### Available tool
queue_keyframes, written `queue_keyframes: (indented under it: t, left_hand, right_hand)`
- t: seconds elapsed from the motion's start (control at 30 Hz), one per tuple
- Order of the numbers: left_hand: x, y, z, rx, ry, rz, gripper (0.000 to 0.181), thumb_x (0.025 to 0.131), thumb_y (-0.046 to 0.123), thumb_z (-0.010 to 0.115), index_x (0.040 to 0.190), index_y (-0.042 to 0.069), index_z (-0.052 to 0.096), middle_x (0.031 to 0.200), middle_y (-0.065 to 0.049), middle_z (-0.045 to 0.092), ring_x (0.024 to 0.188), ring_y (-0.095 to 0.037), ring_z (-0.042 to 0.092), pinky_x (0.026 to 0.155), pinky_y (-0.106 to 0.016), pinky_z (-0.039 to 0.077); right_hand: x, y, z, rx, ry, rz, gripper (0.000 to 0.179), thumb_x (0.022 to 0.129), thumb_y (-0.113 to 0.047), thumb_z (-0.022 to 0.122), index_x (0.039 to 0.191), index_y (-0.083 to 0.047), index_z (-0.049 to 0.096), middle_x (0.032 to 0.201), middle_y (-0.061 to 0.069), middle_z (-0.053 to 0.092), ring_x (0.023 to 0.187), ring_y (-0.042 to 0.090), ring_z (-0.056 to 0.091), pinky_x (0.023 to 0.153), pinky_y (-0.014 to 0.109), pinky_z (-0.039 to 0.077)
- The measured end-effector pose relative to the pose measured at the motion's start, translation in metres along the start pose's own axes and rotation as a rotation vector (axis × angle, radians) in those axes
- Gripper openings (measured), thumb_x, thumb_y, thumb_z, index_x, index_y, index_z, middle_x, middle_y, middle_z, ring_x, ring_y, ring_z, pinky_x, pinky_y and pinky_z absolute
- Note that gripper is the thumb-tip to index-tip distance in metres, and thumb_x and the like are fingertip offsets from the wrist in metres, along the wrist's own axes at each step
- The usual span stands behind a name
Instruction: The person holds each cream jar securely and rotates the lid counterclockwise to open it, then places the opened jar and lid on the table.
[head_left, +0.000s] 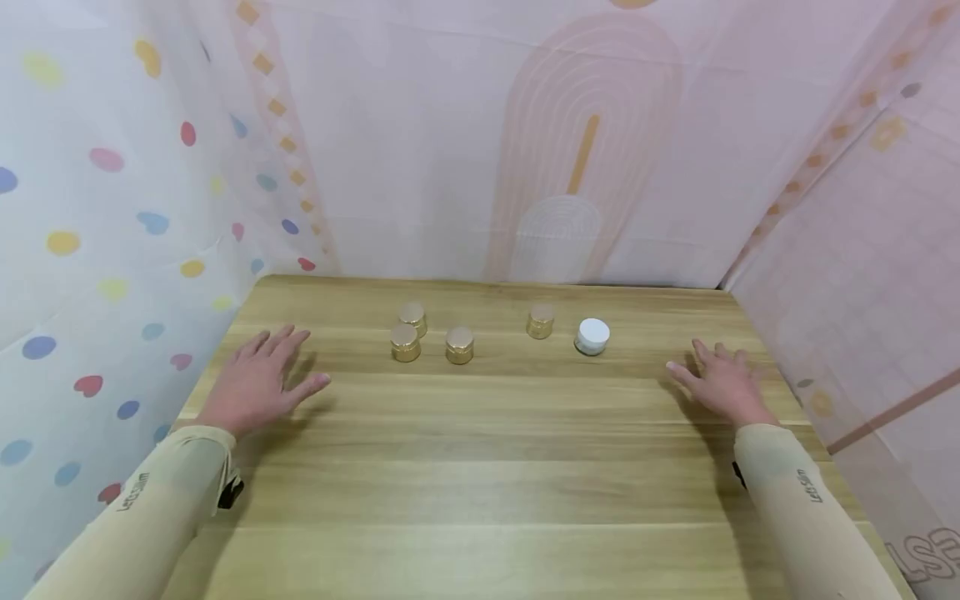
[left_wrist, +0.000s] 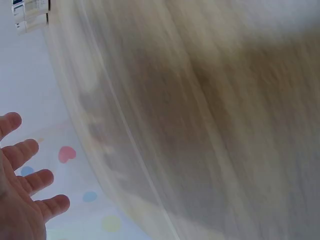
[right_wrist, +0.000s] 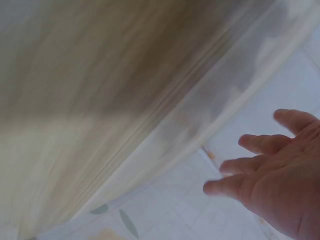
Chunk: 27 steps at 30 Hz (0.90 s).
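We note the left hand (head_left: 258, 383) first: fingers (left_wrist: 22, 152) spread, thumb apart and pointing inward, nothing held. The right hand (head_left: 723, 385) mirrors it, its fingers (right_wrist: 265, 144) spread too, nothing pinched. Shadows suggest both hover; we cannot settle whether any part touches the worktop (head_left: 450, 483).

On method, our judgement: a low reach inward from each side suits this layout. For the white-lidded jar (head_left: 592, 335), we would set thumb and fingertips on opposite sides, pinching evenly. The front gold jar (head_left: 405, 343) seems better approached before the rear gold jar (head_left: 412, 318), lest the rear one be nudged. Glossy walls may slip, so dry fingertips and a steady pinch would help.

All five stand upright in a loose band toward the far edge, between the hands, well apart from both. The front gold jar partly hides the rear one; touching or merely close, we cannot tell. The middle gold jar (head_left: 460, 346) stands just right of the pair, the right-hand gold jar (head_left: 540, 322) farther along, and the white-lidded one beyond it. Gold ones: squat, dull flat tops, shinier sides. White one: plain round lid, paler, glassy-looking body.

Outermost: polka-dot cloth (head_left: 67, 200) left, arch-patterned cloth (head_left: 405, 150) behind.
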<state>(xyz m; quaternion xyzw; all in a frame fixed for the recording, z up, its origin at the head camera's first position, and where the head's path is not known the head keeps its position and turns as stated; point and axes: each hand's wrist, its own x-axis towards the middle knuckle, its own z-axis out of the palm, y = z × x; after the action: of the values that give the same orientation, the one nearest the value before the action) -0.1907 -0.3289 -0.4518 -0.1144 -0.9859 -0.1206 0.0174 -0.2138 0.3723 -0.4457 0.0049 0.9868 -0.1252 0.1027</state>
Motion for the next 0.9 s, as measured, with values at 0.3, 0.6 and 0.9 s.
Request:
queue_keyframes:
  t: [0.3,0.6,0.9]
  left_hand:
    - [0.006,0.012,0.003,-0.080,0.041,-0.013,0.082,0.103,0.057,0.064,0.158,-0.001,0.045,0.155,-0.032,0.053,0.142,-0.059,0.045,0.118,-0.073,0.034]
    - [0.010,0.039,0.006,-0.162,0.058,0.033,0.059,0.103,0.037,0.071,0.146,-0.002,0.059,0.146,-0.030,0.063,0.137,-0.055,0.054,0.115,-0.070,0.041]
    - [0.013,0.074,0.015,-0.236,0.067,0.077,0.050,0.104,0.035,0.071,0.139,0.000,0.065,0.143,-0.025,0.067,0.136,-0.050,0.059,0.114,-0.066,0.045]
  right_hand:
    - [0.008,-0.016,0.002,0.239,0.026,-0.058,0.090,0.110,-0.055,0.052,0.165,0.009,0.022,0.158,0.038,0.045,0.143,0.057,0.048,0.117,0.070,0.039]
    - [0.029,-0.056,0.009,0.506,-0.067,-0.096,0.114,0.097,-0.048,0.078,0.170,0.002,0.007,0.169,0.030,0.036,0.151,0.049,0.044,0.123,0.063,0.038]
    - [0.051,-0.083,0.026,0.532,-0.056,-0.114,0.118,0.092,-0.044,0.084,0.169,0.003,0.009,0.166,0.029,0.041,0.152,0.047,0.045,0.128,0.061,0.031]
